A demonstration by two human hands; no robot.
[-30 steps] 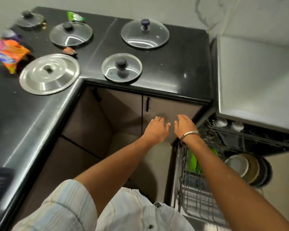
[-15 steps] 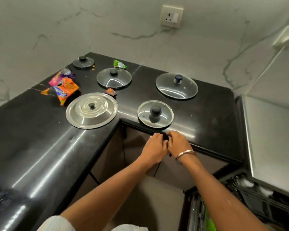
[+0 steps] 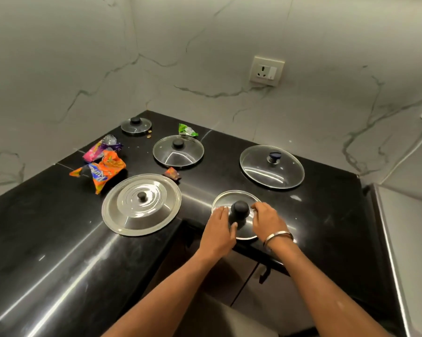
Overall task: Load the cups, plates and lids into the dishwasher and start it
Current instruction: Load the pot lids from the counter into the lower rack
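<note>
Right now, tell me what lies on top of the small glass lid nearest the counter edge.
Both hands rest on it: the left hand and the right hand, either side of its black knob. They cover its near rim.

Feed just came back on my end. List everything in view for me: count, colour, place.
glass lids: four, clear with dark knobs, on the counter; nearest one between both hands
steel lid: one, silver, counter's inner corner
snack wrappers: several, orange, pink, green, behind the steel lid
counter: black, L-shaped
wall socket: one, white
left hand: resting on the nearest lid
right hand: at that lid's right edge, bangle on wrist
</note>
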